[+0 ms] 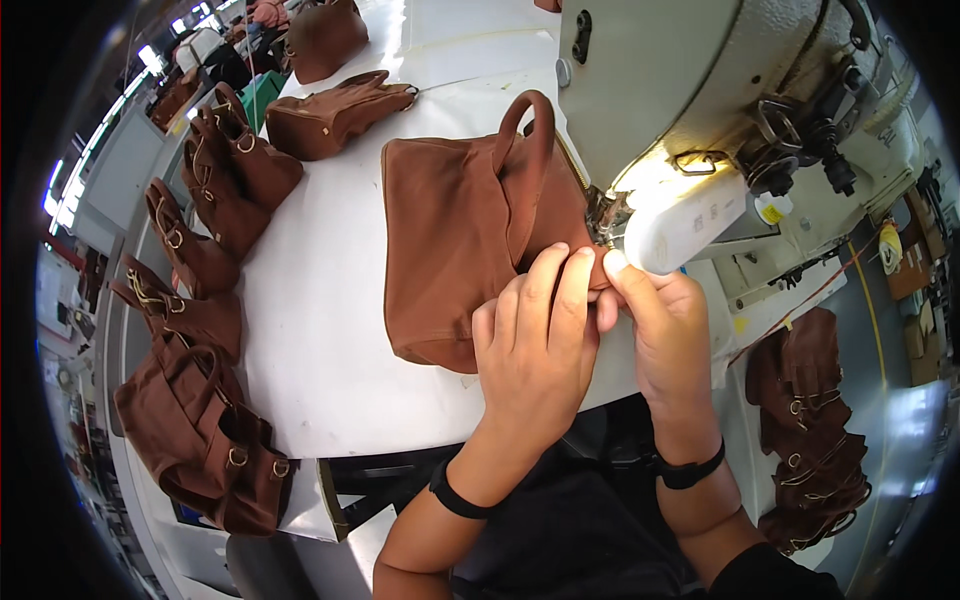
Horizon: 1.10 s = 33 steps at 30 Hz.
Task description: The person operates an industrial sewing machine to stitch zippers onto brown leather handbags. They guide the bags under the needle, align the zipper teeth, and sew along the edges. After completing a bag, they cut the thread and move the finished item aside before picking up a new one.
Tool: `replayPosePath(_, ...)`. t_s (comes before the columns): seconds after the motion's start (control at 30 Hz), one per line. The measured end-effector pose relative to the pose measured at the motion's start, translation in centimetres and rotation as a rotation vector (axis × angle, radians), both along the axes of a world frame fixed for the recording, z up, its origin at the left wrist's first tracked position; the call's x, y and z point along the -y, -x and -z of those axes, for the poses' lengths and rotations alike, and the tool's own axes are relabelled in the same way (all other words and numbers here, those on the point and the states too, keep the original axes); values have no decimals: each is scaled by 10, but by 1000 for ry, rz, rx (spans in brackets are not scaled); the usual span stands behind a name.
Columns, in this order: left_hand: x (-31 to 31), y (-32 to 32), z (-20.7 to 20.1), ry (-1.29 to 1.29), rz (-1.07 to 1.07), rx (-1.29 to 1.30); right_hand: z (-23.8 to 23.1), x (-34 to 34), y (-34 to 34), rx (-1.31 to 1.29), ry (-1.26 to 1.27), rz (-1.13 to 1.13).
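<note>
A brown handbag (440, 240) with a looped handle (540, 150) lies on the white table, its right edge at the needle area of a sewing machine (650, 90). Over the bag's lower right corner curl the fingers of my left hand (530, 350), gripping its edge; that thumb is hidden. My right hand (668, 325) pinches the same edge between thumb and fingers, just beside the left fingertips. Both hands sit close below the lit needle area. The needle itself cannot be made out clearly.
Several brown bags (230, 180) line the table's left side, with a larger one (205, 430) at the near left corner. Another bag (340, 115) lies farther back. More brown bags (810, 430) are piled low at the right. A white rounded machine part (685, 220) juts out above my right hand.
</note>
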<state>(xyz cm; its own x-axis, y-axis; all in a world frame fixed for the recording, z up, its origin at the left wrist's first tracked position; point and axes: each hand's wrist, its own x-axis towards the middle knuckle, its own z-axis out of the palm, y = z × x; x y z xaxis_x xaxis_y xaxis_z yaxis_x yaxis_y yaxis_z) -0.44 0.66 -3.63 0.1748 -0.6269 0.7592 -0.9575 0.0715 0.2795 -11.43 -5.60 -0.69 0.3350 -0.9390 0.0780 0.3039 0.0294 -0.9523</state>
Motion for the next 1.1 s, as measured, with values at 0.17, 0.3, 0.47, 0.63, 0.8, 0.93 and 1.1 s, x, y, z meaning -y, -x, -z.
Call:
replayPosePath(0.17,5,-20,-4,101,86,71,-5,-1,15,-83,-44,-39)
replayPosePath(0.3,4,-18,-15,55,97,30,-5,2,17,17,-160,-126)
replayPosePath(0.47,5,-20,-14,41,116,20,0,2,16,67,-179,-149)
replayPosePath(0.63,6,-28,-31,67,276,134,0,-3,12,117,-229,-114)
replayPosePath(0.8,7,-32,-32,68,344,80,7,-5,8,155,-213,-103)
replayPosePath(0.93,13,-31,-29,85,338,31,1,-3,5,147,-213,-76)
replayPosePath(1.1,15,-30,-28,74,339,4,0,-3,5,145,-215,-50)
